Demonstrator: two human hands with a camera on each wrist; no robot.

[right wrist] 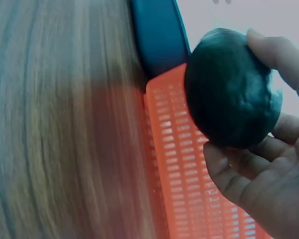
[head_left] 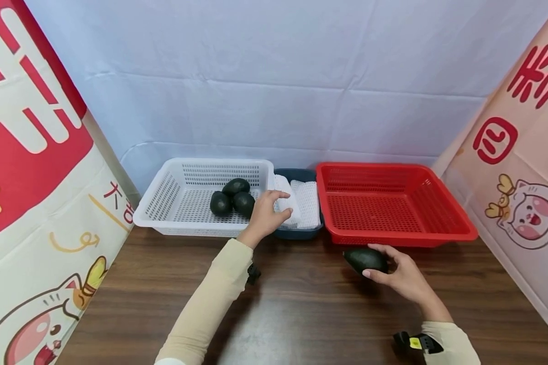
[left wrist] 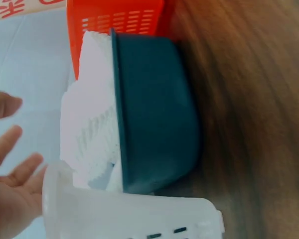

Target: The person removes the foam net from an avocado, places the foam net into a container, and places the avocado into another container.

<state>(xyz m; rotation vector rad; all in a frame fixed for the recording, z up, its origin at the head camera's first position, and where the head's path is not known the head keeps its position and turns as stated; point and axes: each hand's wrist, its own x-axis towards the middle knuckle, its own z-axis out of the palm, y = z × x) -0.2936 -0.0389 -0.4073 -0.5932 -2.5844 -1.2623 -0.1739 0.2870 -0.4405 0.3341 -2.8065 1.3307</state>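
Note:
My right hand [head_left: 404,274] grips a dark green avocado [head_left: 365,259] between thumb and fingers, above the table just in front of the red basket [head_left: 402,235]. In the right wrist view the avocado [right wrist: 231,89] shows its shiny skin, with fingertips under it. Over the right edge of the white basket [head_left: 196,228] hovers my left hand [head_left: 266,213], thumb and fingers apart and nothing between them. Beside it, white foam net sleeves [head_left: 307,203] lie in a dark teal bin [head_left: 297,233]. Several avocados [head_left: 236,187] rest in the white basket, one partly behind the left hand.
The teal bin stands between the two baskets, close against both. All three sit at the back of the brown wooden table [head_left: 292,314], before a pale cloth backdrop [head_left: 255,111]. Printed panels [head_left: 520,152] flank both sides.

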